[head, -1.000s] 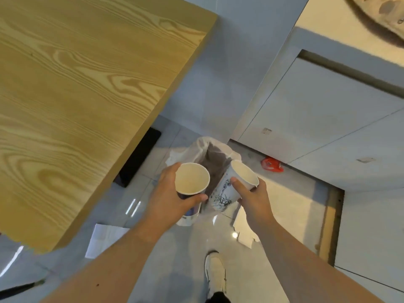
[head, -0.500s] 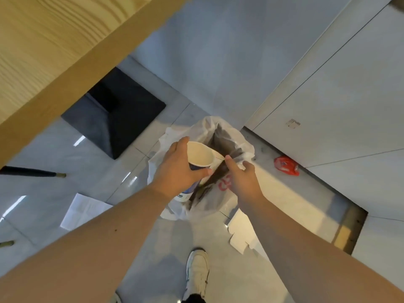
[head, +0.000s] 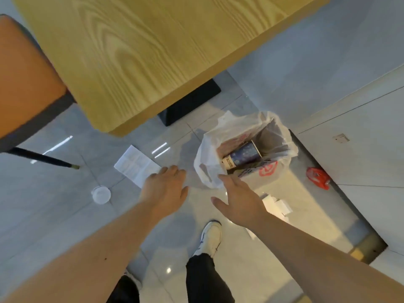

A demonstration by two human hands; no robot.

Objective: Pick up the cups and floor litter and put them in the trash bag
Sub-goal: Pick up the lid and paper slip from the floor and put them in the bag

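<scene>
A white plastic trash bag [head: 209, 154] stands open on the grey floor. A dark blue paper cup [head: 243, 157] lies on its side inside it. My left hand [head: 166, 189] hovers empty, fingers spread, just left of the bag and over the corner of a white paper sheet [head: 135, 167]. My right hand [head: 237, 199] is empty too, its fingertips at the bag's near rim. A white cup lid [head: 101, 194] lies on the floor to the left. Red litter [head: 318, 178] lies right of the bag, and white torn paper [head: 277, 206] sits beside my right wrist.
A wooden table [head: 142, 53] overhangs the floor at the top, with its black base [head: 190, 106] behind the bag. An orange chair [head: 26, 79] with a dark leg [head: 43, 159] stands at left. White wall panels [head: 360, 138] rise at right. My shoe [head: 211, 237] is below the hands.
Both cups have left my hands; one now lies in the bag. My hands have opened and drawn back from the bag's mouth. The view has swung left, showing the chair and lid.
</scene>
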